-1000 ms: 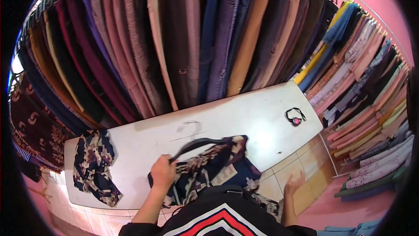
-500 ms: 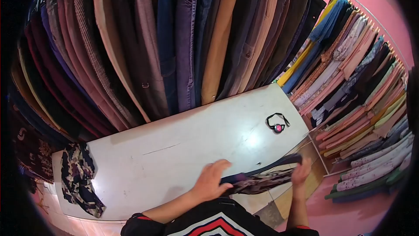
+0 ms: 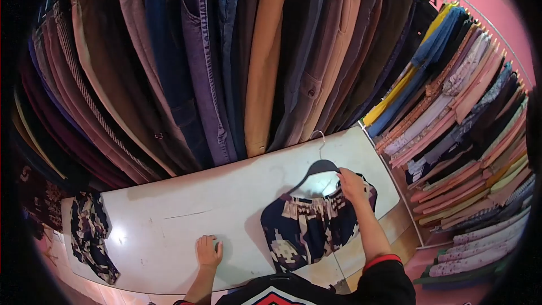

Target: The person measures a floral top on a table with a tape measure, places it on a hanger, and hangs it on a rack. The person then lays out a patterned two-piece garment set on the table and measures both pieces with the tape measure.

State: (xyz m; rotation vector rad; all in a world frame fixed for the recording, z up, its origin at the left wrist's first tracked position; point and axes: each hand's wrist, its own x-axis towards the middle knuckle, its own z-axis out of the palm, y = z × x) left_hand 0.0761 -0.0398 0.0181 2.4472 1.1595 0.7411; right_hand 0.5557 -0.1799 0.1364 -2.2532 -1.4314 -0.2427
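Note:
My right hand (image 3: 352,184) grips a black clothes hanger (image 3: 318,168) near its shoulder, over the right part of the white table. From the hanger hangs an elastic-waisted camouflage-print garment (image 3: 310,226) in navy, cream and brown, possibly shorts; its lower edge reaches the table's front side. The metal hook (image 3: 322,142) points toward the back edge. My left hand (image 3: 209,252) is at the front middle of the table, thumb apart, holding nothing. A similar camouflage-print garment (image 3: 93,237) lies bunched at the table's left end.
The white table (image 3: 186,200) has a thin dark scratch. Behind it hangs a dense row of trousers (image 3: 265,68). At the right, a second rack carries many patterned garments (image 3: 468,90) down to the pink wall. Tiled floor shows below the front right edge.
The hanger and garment have turned from edge-on to facing me, hook toward the back. My left hand has let go and moved left. The black-strapped item on the table is now hidden.

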